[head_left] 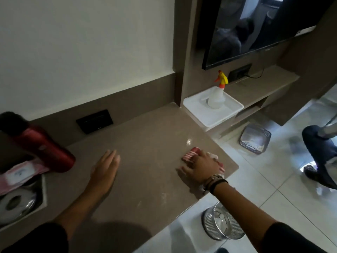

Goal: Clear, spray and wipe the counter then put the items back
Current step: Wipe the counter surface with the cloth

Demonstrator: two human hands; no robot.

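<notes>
The brown counter (145, 136) fills the middle of the view. My right hand (202, 166) presses a red-and-white striped cloth (191, 155) flat on the counter near its right edge. My left hand (105, 170) rests palm down on the counter's middle, fingers apart, holding nothing. A clear spray bottle (217, 96) with a yellow and orange trigger stands upright in a white tray (204, 114) on the lower shelf at the back right. A red flask (43, 148) with a black cap stands at the far left.
A sink (21, 201) at the left holds a metal dish and a pink packet (16, 175). A black wall socket (94, 121) sits behind the counter. A television (255, 30) hangs above the shelf. Two mesh bins (223, 223) (255, 141) stand on the tiled floor. A person's leg (321, 154) is at the right.
</notes>
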